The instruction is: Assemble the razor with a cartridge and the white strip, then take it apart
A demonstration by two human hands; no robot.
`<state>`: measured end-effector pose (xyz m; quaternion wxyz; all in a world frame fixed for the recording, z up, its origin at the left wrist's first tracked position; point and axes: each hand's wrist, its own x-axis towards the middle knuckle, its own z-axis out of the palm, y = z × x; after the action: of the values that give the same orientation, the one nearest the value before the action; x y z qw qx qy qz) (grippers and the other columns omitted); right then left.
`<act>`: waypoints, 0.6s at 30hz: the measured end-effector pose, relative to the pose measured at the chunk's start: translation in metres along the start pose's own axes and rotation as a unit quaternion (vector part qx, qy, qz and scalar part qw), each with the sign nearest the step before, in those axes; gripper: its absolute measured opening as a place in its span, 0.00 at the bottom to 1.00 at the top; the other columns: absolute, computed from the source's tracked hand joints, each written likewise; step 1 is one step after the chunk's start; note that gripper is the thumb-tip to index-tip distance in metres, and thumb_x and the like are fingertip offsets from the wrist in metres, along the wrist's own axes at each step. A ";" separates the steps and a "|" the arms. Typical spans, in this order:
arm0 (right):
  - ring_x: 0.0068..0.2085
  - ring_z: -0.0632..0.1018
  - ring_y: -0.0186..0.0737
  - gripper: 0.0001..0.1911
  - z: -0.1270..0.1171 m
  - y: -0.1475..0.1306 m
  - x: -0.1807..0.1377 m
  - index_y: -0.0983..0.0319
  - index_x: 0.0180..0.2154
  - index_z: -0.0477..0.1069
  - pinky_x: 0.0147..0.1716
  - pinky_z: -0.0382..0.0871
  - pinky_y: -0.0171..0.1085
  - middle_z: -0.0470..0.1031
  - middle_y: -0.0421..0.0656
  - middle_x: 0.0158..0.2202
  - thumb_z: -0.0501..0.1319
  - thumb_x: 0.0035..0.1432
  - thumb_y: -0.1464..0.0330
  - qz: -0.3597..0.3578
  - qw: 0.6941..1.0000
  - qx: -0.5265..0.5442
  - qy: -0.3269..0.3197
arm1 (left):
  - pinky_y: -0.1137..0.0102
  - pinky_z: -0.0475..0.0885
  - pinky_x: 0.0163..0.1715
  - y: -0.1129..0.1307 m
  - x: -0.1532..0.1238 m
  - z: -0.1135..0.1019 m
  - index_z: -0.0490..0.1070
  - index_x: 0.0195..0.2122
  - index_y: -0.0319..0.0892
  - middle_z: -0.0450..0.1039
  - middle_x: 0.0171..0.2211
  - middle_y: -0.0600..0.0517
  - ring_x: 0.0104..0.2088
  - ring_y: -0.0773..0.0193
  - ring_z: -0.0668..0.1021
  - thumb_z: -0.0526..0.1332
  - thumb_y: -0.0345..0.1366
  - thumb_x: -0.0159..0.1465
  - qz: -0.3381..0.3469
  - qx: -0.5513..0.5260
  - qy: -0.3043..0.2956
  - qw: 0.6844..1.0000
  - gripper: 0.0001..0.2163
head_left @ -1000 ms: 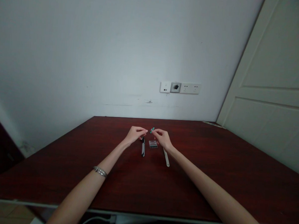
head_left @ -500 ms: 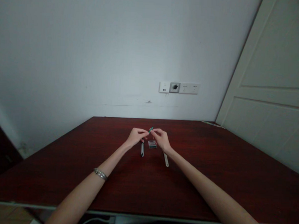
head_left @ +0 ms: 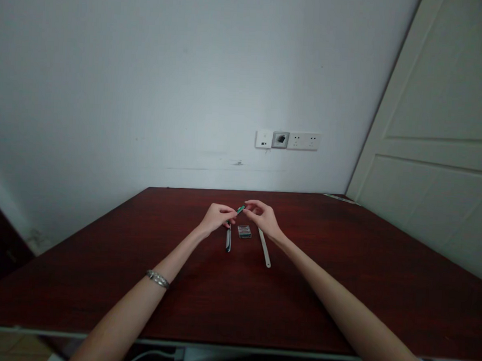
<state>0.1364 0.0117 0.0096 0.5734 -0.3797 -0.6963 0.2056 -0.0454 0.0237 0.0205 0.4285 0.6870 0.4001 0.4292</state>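
Observation:
A small, thin green piece [head_left: 241, 209], too small to identify, is held up above the table between my two hands. My left hand [head_left: 217, 217] pinches its lower left end between thumb and fingers. At the upper right end my right hand [head_left: 265, 218] has its curled fingers and thumb around the tip. Below the hands lies a small clear flat case [head_left: 244, 232] with dark contents. A grey and black slim tool [head_left: 228, 240], perhaps a utility knife, lies under my left hand. The pale flat strip [head_left: 265, 250], like a ruler with a hole, lies beside my right wrist.
The dark red wooden table [head_left: 234, 304] runs up to a white wall [head_left: 213, 93] with several socket plates [head_left: 303, 141]. A pale panelled door [head_left: 441, 132] stands at the right. Another thin strip [head_left: 342, 199] lies at the far right corner. A white cable [head_left: 151, 353] shows below the front edge.
My right hand has shifted slightly right and its index finger has lifted, so more of the green piece shows. More of the pale strip is uncovered. My left hand keeps its pinch.

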 end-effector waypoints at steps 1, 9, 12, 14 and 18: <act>0.25 0.70 0.32 0.16 -0.006 0.000 0.002 0.63 0.40 0.71 0.26 0.66 0.32 0.74 0.43 0.31 0.61 0.49 0.61 -0.035 0.999 -0.025 -0.012 | 0.74 0.72 0.19 0.000 0.001 -0.002 0.74 0.29 0.33 0.74 0.22 0.48 0.23 0.66 0.76 0.63 0.36 0.53 -0.003 0.002 -0.009 1.000 0.10; 0.33 0.73 0.32 0.15 -0.028 -0.011 0.001 0.57 0.46 0.68 0.34 0.66 0.33 0.71 0.43 0.42 0.57 0.56 0.66 -0.166 0.943 -0.246 -0.149 | 0.75 0.71 0.18 -0.001 0.001 -0.004 0.74 0.26 0.33 0.73 0.22 0.48 0.23 0.66 0.75 0.62 0.32 0.52 -0.010 0.049 -0.038 0.998 0.06; 0.36 0.74 0.34 0.12 -0.029 -0.014 0.001 0.57 0.44 0.70 0.35 0.65 0.32 0.71 0.43 0.43 0.55 0.58 0.67 -0.182 0.924 -0.290 -0.169 | 0.75 0.71 0.19 -0.001 0.000 -0.003 0.74 0.26 0.33 0.73 0.20 0.49 0.22 0.67 0.75 0.61 0.31 0.51 -0.011 0.062 -0.051 0.997 0.05; 0.38 0.74 0.35 0.11 -0.030 -0.015 0.002 0.57 0.42 0.71 0.36 0.65 0.32 0.72 0.43 0.42 0.54 0.59 0.67 -0.191 0.916 -0.306 -0.176 | 0.75 0.71 0.19 -0.001 -0.001 -0.003 0.74 0.26 0.33 0.73 0.20 0.49 0.22 0.67 0.75 0.61 0.30 0.51 -0.012 0.067 -0.055 0.996 0.05; 0.37 0.74 0.34 0.10 -0.032 -0.014 0.002 0.58 0.40 0.71 0.34 0.64 0.31 0.72 0.42 0.41 0.54 0.59 0.66 -0.198 0.903 -0.330 -0.189 | 0.75 0.71 0.20 -0.001 -0.001 -0.005 0.74 0.27 0.33 0.74 0.21 0.48 0.22 0.67 0.75 0.61 0.30 0.52 -0.022 0.078 -0.066 0.995 0.05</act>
<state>0.1623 -0.0003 0.0297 0.3018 -0.3552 -0.8806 -0.0855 -0.0501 0.0239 0.0207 0.4085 0.7363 0.4180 0.3410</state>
